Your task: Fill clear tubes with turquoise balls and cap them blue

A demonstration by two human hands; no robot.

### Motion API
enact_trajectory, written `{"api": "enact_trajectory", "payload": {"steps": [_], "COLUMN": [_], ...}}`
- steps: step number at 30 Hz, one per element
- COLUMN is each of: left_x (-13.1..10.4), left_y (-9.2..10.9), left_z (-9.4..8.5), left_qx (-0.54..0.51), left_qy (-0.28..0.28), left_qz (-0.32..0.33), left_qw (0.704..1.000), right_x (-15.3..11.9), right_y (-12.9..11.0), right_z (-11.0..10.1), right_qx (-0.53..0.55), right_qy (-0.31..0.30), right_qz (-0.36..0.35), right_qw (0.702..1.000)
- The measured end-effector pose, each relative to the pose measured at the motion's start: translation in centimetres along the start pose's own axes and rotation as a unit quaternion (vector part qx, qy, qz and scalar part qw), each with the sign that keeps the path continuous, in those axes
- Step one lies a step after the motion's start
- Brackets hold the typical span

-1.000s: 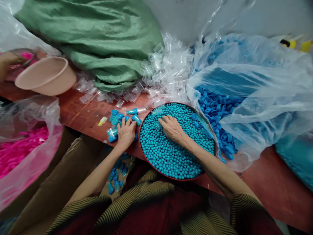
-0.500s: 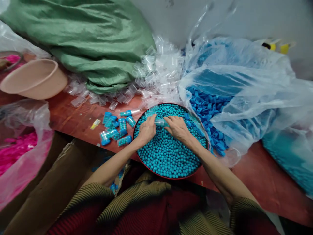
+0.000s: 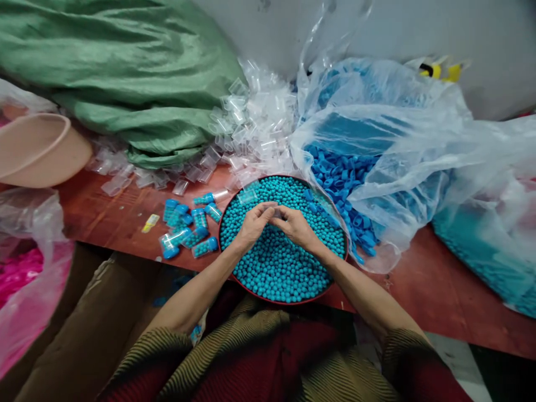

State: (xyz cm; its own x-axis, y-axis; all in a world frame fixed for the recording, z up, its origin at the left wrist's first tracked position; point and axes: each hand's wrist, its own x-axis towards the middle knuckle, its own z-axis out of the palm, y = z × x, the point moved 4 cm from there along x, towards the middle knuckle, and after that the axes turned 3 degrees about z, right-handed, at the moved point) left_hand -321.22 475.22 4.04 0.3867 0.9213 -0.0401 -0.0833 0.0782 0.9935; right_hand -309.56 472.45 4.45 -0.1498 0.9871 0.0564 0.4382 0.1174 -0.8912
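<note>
A round red-rimmed tray of turquoise beads [image 3: 285,273] sits at the table's front edge. Over it my left hand [image 3: 254,223] and my right hand [image 3: 296,226] meet, fingers closed round a small clear container [image 3: 274,206], mostly hidden by the fingers. An empty clear container [image 3: 247,195] lies on the beads at the upper left of the tray. A few blue caps [image 3: 312,206] rest on the beads at the right. Left of the tray lie several bead-filled containers with blue caps [image 3: 205,247].
Clear containers [image 3: 268,125] are heaped behind the tray, beside a green sack [image 3: 138,84]. Blue caps [image 3: 341,173] spill from a plastic bag at the right. A beige tub [image 3: 46,156] and a bag of pink pieces [image 3: 20,273] are at the left.
My hands have come together, and the clear container that showed between them is now mostly covered by my fingers. The view has shifted, moving the surroundings left in the picture.
</note>
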Motion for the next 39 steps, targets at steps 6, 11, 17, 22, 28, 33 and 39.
{"api": "enact_trajectory", "payload": {"steps": [6, 11, 17, 22, 28, 33, 39], "left_x": [-2.1, -2.1, -1.3, -3.2, 0.6, 4.9, 2.2], "left_y": [-1.4, 0.0, 1.4, 1.1, 2.3, 0.7, -1.2], "left_z": [1.6, 0.5, -2.1, -0.4, -5.2, -7.0, -2.8], "left_qx": [-0.107, -0.164, 0.024, 0.409, 0.562, 0.564, 0.546], "left_qy": [0.068, 0.145, 0.119, 0.004, 0.190, 0.116, -0.017], "left_qz": [-0.049, -0.043, -0.006, 0.139, 0.142, 0.094, 0.159], "left_qw": [0.991, 0.975, 0.993, 0.902, 0.792, 0.812, 0.822], "right_x": [-2.1, -3.9, -4.4, -1.6, 7.0, 11.7, 7.3], "right_y": [0.9, 0.1, 0.4, -0.8, -3.3, -2.7, -0.3], "right_z": [1.8, 2.3, 0.7, -1.9, 0.0, 2.4, 1.2], "right_qx": [0.076, 0.077, 0.093, -0.279, -0.396, -0.426, -0.370], "right_qy": [-0.023, -0.033, -0.033, 0.033, 0.030, -0.031, -0.088], "right_qz": [0.073, 0.096, 0.099, 0.020, -0.059, -0.080, -0.134], "right_qw": [0.994, 0.992, 0.990, 0.959, 0.916, 0.901, 0.915]}}
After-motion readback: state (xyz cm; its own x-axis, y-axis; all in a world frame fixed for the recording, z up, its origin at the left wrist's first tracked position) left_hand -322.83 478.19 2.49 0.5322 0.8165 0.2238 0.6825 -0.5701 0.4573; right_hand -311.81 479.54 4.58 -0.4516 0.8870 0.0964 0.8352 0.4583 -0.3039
